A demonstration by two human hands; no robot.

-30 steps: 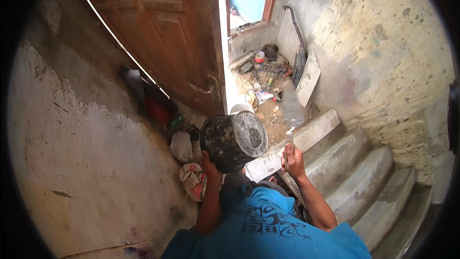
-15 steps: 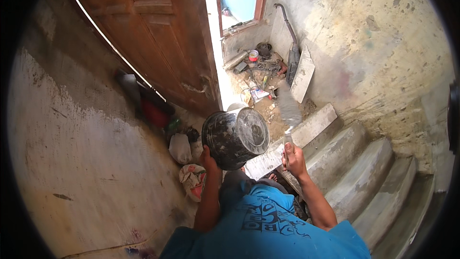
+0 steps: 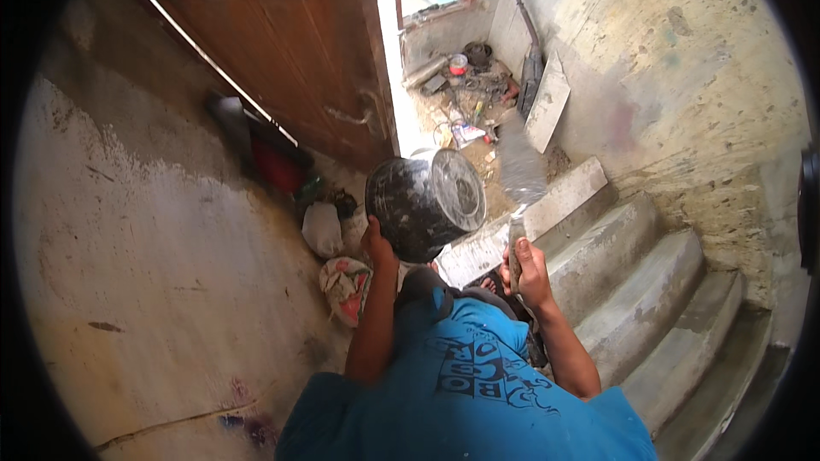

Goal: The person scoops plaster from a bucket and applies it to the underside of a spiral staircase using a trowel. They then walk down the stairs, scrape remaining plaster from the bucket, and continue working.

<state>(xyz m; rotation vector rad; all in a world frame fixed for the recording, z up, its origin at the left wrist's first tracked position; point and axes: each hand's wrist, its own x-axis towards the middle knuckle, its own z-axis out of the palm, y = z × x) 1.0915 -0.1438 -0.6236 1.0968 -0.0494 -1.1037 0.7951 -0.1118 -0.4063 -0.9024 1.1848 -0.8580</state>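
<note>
My left hand [image 3: 377,244] grips a black bucket [image 3: 401,209] by its near left side. The bucket is tipped over sideways, its scuffed, grey-smeared base facing right; what is inside cannot be seen. My right hand [image 3: 530,273] is wrapped round the handle of a trowel [image 3: 522,172]. Its flat grey metal blade points up and away from me, somewhat blurred, and stands apart from the bucket on the right.
A wooden door [image 3: 282,43] stands ajar ahead on the left. Curved concrete steps [image 3: 611,248] lie to my right, beside a rough plaster wall [image 3: 683,60]. Debris and an exhaust pipe [image 3: 531,77] occupy the far corner. Sacks [image 3: 345,288] sit by the left wall.
The view has shifted slightly, with the far corner now higher in the picture. Both hands keep hold of the bucket and the trowel, with little change in their pose.
</note>
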